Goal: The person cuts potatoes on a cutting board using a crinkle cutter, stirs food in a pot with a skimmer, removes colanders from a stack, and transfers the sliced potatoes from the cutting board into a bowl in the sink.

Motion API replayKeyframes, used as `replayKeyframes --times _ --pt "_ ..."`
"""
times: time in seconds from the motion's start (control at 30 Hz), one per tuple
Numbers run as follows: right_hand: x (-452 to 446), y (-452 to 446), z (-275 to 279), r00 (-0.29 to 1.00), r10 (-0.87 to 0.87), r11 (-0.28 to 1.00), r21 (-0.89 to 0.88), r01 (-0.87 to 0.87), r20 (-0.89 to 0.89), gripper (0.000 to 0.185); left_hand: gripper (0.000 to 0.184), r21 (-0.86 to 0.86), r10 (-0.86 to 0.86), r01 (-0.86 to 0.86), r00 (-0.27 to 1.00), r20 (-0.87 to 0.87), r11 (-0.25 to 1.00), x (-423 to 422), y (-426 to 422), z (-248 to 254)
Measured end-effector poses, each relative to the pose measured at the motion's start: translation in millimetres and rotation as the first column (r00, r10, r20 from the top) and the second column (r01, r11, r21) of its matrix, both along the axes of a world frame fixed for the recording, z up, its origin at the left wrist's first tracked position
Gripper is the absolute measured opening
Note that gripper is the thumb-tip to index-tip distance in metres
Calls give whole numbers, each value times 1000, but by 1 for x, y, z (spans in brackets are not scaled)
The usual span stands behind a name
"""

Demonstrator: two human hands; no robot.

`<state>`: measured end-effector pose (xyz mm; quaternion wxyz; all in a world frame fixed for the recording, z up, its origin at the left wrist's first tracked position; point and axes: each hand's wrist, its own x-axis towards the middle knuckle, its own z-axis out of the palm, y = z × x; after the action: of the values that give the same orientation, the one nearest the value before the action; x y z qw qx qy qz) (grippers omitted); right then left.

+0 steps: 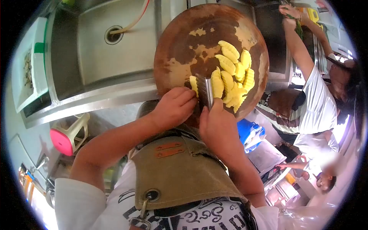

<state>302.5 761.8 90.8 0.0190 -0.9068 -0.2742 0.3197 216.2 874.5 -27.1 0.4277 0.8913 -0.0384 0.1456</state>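
Observation:
On a round wooden chopping board (174, 42), my left hand (174, 107) pinches a small yellow piece (194, 84), which looks like potato, near the front edge. My right hand (219, 124) is closed round the end of a crinkle cutter (207, 90), whose ridged metal blade stands on the board just right of that piece. Right of the blade lies a loose group of crinkle-cut yellow pieces (227, 84), some overlapping. My fingers hide part of the held piece and the lower end of the cutter.
A steel sink (90, 50) with a hose adjoins the board's left side. A white tray (32, 73) stands at far left, and a pink-topped stool (63, 140) below. Beyond the board at right, a person's arm (301, 50) handles greens; other people stand further back.

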Motion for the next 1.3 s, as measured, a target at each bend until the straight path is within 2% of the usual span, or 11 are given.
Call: replayKeyframes --times 0.23,0.33,0.4,0.47,0.63,0.8,0.97,1.0,1.1,1.17,1.3 --pt "15 -9 -26 999 24 995 99 -28 43 21 30 63 30 -31 999 29 997 -2 -5 -7" --pt "38 -59 -21 975 -127 913 405 44 183 30 34 99 39 -33 997 -62 995 -6 -6 -4" --pt "32 -87 3 930 -366 756 577 310 -19 30 37 118 81 -70 993 -87 991 -4 -12 9" --pt "22 -99 39 704 -632 534 477 698 -324 20 42 146 103 -96 994 -40 985 13 -17 15" --pt "-31 -153 31 541 -777 371 460 807 -322 19 47 176 113 -104 993 -41 979 60 -20 12" --pt "-74 -191 10 433 -741 297 328 897 -513 23 52 269 130 -127 992 7 955 89 -7 16" --pt "-91 -214 0 419 -684 188 411 892 -597 24 52 373 198 -215 977 84 902 91 -12 18" --pt "-95 -222 -2 402 -686 166 408 898 -606 24 51 414 304 -243 949 -86 877 80 -33 56" --pt "-114 -250 -17 359 -684 98 407 908 -635 24 48 460 -14 -40 993 113 887 71 -81 44" --pt "-121 -263 -29 347 -682 62 421 905 -644 24 45 589 -314 177 939 138 788 79 -113 40" --pt "-140 -292 -56 307 -631 -42 427 903 -713 24 36 726 -409 304 912 -34 617 119 -123 4"
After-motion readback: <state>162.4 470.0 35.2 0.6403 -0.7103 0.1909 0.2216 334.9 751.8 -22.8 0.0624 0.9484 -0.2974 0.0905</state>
